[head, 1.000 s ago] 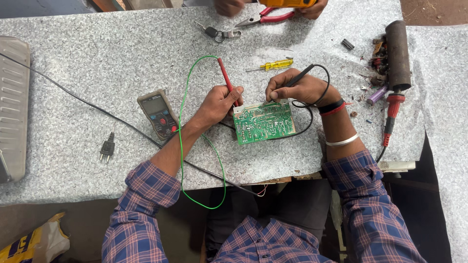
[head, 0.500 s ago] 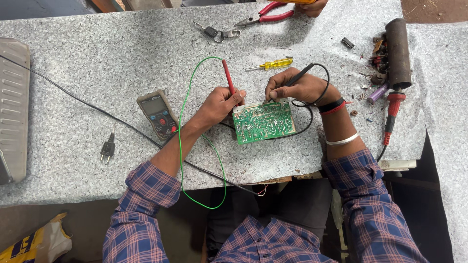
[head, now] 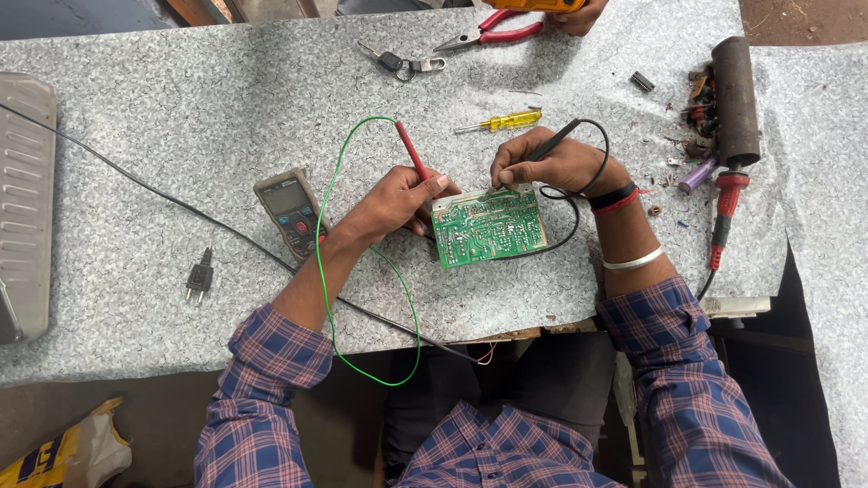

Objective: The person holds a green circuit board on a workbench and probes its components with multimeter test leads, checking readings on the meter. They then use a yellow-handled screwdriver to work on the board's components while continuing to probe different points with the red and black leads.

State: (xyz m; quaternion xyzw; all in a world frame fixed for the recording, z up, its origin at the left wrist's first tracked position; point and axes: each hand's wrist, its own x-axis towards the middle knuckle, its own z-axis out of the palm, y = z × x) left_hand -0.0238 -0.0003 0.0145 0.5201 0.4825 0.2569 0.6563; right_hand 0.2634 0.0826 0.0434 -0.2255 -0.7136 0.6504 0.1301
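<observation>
Between the two hands lies a green circuit board (head: 488, 226), solder side up on the speckled grey table (head: 181, 136). At its left edge the left hand (head: 398, 201) is closed around a red test probe (head: 414, 158), whose shaft slants up and away from the fingers; its tip is hidden behind them, so whether it touches the board cannot be told. At the board's upper edge the right hand (head: 547, 163) pinches a black test probe (head: 561, 137) with its tip down at the top rim of the board, the contact point too small to make out. A green lead (head: 327, 271) loops from the red probe over the table's near edge. Left of the left hand lies a multimeter (head: 289, 212), and farther left a loose two-pin plug (head: 199, 278). Just beyond the right hand lies a yellow-handled screwdriver (head: 502, 120); well to its right, a red-handled soldering iron (head: 723, 217) below a dark cylinder (head: 734, 99). Far up the table, red pliers (head: 488, 32) lie by another person's hand (head: 579, 11), cut off by the frame.
</observation>
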